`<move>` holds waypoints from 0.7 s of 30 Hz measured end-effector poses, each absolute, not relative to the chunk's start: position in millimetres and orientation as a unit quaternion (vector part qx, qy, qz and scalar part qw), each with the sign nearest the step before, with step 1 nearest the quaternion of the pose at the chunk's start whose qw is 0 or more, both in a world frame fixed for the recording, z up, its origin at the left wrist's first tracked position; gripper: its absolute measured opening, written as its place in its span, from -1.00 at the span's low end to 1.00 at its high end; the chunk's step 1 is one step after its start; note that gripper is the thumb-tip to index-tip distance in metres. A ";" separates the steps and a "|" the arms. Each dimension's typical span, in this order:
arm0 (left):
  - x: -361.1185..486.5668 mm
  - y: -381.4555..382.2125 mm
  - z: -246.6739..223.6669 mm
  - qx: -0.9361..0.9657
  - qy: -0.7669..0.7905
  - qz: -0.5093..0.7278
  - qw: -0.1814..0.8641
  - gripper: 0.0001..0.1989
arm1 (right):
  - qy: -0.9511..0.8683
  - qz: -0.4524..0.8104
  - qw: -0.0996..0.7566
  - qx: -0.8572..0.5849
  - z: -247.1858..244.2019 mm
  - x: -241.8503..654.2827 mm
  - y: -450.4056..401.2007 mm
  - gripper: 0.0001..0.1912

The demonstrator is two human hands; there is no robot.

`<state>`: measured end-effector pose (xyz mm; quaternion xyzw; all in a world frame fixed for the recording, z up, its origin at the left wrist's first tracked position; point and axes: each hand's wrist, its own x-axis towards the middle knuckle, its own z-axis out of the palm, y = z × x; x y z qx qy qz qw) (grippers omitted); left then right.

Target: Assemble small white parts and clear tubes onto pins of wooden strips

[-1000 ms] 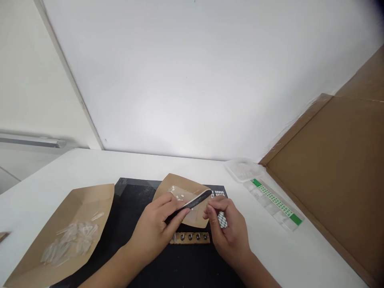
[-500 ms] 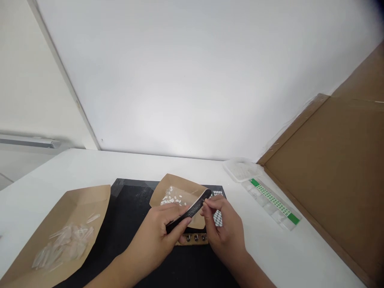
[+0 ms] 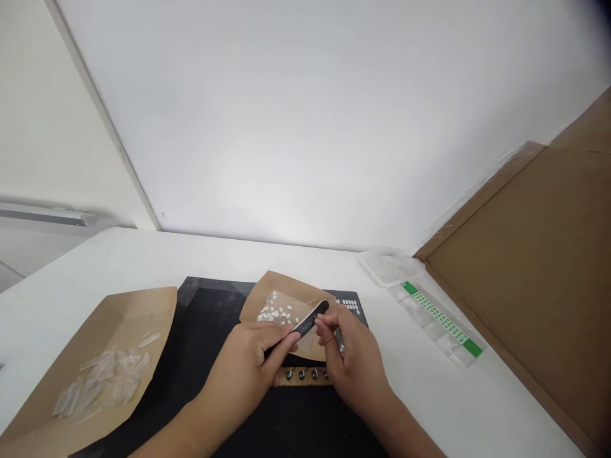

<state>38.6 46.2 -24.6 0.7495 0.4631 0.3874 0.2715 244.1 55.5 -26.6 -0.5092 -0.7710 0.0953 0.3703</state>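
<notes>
A narrow black strip with a pale edge [image 3: 312,320] is pinched in my left hand [image 3: 251,359], slanting up to the right. My right hand [image 3: 353,350] is closed at the strip's upper end, thumb and forefinger pressed together; whatever they pinch is too small to make out. Behind the strip lies a brown paper tray [image 3: 272,285] with many small white oval pieces [image 3: 274,313]. Just below the hands a tan strip with round metal parts [image 3: 308,376] rests on the black mat [image 3: 286,420]. A sheet of white ovals [image 3: 351,304] is partly hidden behind my right hand.
At the left, a larger brown tray [image 3: 165,305] holds clear plastic pieces [image 3: 107,381]. On the white table [image 3: 214,251] at the right lie a clear packet with a green label [image 3: 442,321] and a whitish plastic tray [image 3: 389,267]. Brown cardboard [image 3: 534,273] stands at far right.
The black strip has shifted slightly left, with less of it showing past my left hand. My right hand has moved slightly up and left along with it. The camera view has shifted a little.
</notes>
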 end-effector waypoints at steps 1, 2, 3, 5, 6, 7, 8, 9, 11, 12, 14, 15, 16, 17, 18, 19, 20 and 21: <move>39.0 45.7 -24.8 0.756 0.461 0.387 0.256 -0.66 | -0.775 0.080 0.366 -0.509 -26.3 243.8 54.6 -0.80; 39.3 45.2 -25.1 0.763 0.461 0.387 0.236 -0.66 | -0.780 0.059 0.362 -0.507 -26.4 243.1 53.5 -0.81; 39.5 44.6 -25.3 0.769 0.461 0.388 0.212 -0.67 | -0.787 0.034 0.357 -0.502 -26.8 242.1 52.4 -0.81; 39.6 43.8 -25.6 0.778 0.458 0.394 0.174 -0.69 | -0.802 -0.013 0.347 -0.486 -28.3 239.6 51.0 -0.81; 39.6 43.4 -25.7 0.780 0.455 0.398 0.164 -0.70 | -0.806 -0.033 0.344 -0.481 -29.1 238.4 51.0 -0.81; 39.6 43.2 -25.8 0.781 0.450 0.403 0.158 -0.71 | -0.804 -0.048 0.346 -0.481 -29.8 237.4 51.5 -0.81; 39.6 43.0 -25.8 0.782 0.448 0.406 0.155 -0.72 | -0.796 -0.059 0.353 -0.488 -30.3 236.5 52.6 -0.82; 39.6 42.9 -26.0 0.781 0.447 0.408 0.153 -0.72 | -0.784 -0.066 0.363 -0.499 -30.6 235.8 54.0 -0.83; 39.3 42.9 -26.6 0.779 0.454 0.405 0.148 -0.73 | -0.769 -0.061 0.374 -0.514 -30.5 234.3 56.9 -0.85; 39.0 42.9 -27.0 0.778 0.461 0.401 0.146 -0.72 | -0.774 -0.052 0.371 -0.510 -30.4 233.3 58.1 -0.84; 38.0 43.2 -27.7 0.775 0.474 0.393 0.143 -0.69 | -0.798 -0.036 0.354 -0.486 -30.2 230.7 59.5 -0.78; 37.4 43.4 -27.8 0.774 0.476 0.392 0.142 -0.68 | -0.809 -0.035 0.346 -0.473 -30.2 229.4 60.0 -0.76; 37.0 43.5 -27.7 0.773 0.476 0.393 0.143 -0.68 | -0.814 -0.041 0.345 -0.467 -30.2 228.3 60.3 -0.75; 36.7 43.6 -27.3 0.772 0.474 0.397 0.145 -0.68 | -0.809 -0.053 0.350 -0.469 -30.2 227.4 60.7 -0.75; 36.5 43.6 -26.7 0.771 0.471 0.401 0.148 -0.69 | -0.799 -0.064 0.359 -0.478 -30.2 226.8 61.1 -0.76; 36.5 43.5 -26.0 0.771 0.469 0.404 0.150 -0.70 | -0.790 -0.071 0.366 -0.487 -30.1 226.5 61.5 -0.78; 36.5 43.3 -25.4 0.769 0.469 0.406 0.150 -0.71 | -0.786 -0.071 0.369 -0.492 -30.0 226.3 61.8 -0.79; 36.7 43.0 -24.9 0.769 0.470 0.406 0.150 -0.72 | -0.788 -0.067 0.366 -0.490 -29.8 226.2 62.0 -0.78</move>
